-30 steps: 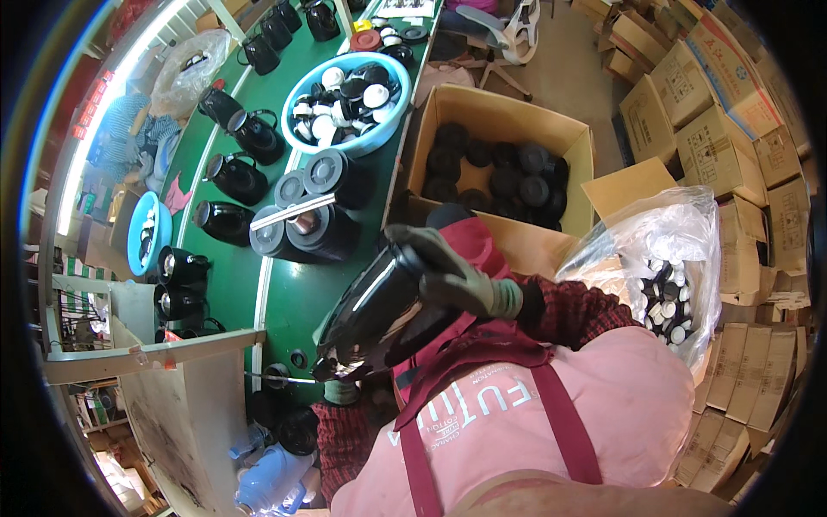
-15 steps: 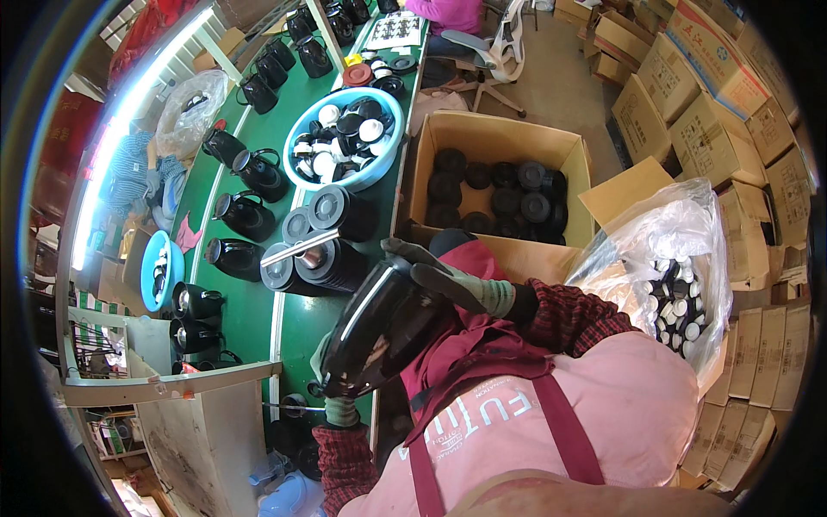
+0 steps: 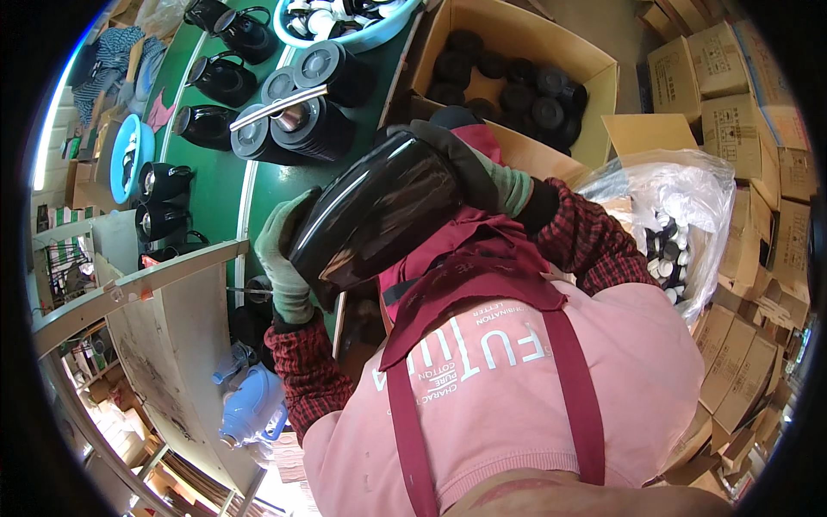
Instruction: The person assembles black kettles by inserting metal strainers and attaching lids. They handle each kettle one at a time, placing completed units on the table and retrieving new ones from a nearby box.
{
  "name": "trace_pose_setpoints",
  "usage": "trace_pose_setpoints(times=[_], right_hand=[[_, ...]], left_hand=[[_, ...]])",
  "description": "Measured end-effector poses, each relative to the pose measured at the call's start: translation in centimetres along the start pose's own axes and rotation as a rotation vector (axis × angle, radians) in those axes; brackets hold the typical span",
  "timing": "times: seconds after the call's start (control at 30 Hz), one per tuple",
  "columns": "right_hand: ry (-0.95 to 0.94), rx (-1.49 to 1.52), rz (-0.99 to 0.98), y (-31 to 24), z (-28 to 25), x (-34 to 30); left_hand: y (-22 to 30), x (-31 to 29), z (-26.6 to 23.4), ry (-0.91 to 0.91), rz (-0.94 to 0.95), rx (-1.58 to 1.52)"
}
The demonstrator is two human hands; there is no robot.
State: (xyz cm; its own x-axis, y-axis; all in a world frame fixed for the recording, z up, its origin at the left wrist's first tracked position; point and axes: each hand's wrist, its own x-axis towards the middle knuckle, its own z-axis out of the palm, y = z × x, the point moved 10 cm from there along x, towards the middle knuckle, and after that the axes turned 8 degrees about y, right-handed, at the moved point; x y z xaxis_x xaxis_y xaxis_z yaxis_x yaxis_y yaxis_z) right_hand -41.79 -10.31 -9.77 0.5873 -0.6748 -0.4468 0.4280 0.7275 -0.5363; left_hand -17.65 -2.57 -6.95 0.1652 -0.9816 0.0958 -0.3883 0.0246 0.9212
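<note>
While both hands [image 3: 280, 247], half-curled, grip a black vessel [image 3: 379, 211] | its underside hidden | larger blue basin [image 3: 369, 40] cut off

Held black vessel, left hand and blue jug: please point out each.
Held black vessel [image 3: 379, 211]: head view, its glossy side.
Left hand [image 3: 282, 244]: head view, the gloved back.
Blue jug [image 3: 252, 401]: head view, its body.

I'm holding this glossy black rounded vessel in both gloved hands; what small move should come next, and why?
I'd probably shift the glossy black rounded vessel fully over the green tabletop before loosening either hand: in this view it slants across the tabletop's edge, with the gloved left hand at one end and the gloved right hand at the other.
</note>
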Motion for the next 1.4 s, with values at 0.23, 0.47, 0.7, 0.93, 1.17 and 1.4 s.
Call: trace_pose_setpoints(times=[0.23,0.47,0.7,0.93,1.17,1.4], right_hand=[[-0.218,-0.384,-0.612,-4.4,1.9,-1.4],[-0.13,-0.348,-0.59,-3.5,-0.4,-0.4],[-0.184,-0.287,-0.16,0.8,-1.2,0.1],[-0.262,-0.71,-1.051,-4.5,2.3,-5.1],[0.127,0.012,0.2,2.3,-3.3,0.4],[-0.093,-0.809,-0.95,-3.7,1.2,-4.0]], left_hand=[[3.3,-0.2,0.5,0.06,0.052,-0.123],[2.5,-0.6,0.9,0.092,-0.121,-0.318],[7.8,-1.4,2.6,-0.025,0.639,0.639],[-0.5,-0.7,3.2,0.014,-0.183,-0.36],[5.5,0.1,2.9,-0.086,0.376,0.436],[-7.3,-1.6,4.5,-0.063,-0.318,-0.484]])
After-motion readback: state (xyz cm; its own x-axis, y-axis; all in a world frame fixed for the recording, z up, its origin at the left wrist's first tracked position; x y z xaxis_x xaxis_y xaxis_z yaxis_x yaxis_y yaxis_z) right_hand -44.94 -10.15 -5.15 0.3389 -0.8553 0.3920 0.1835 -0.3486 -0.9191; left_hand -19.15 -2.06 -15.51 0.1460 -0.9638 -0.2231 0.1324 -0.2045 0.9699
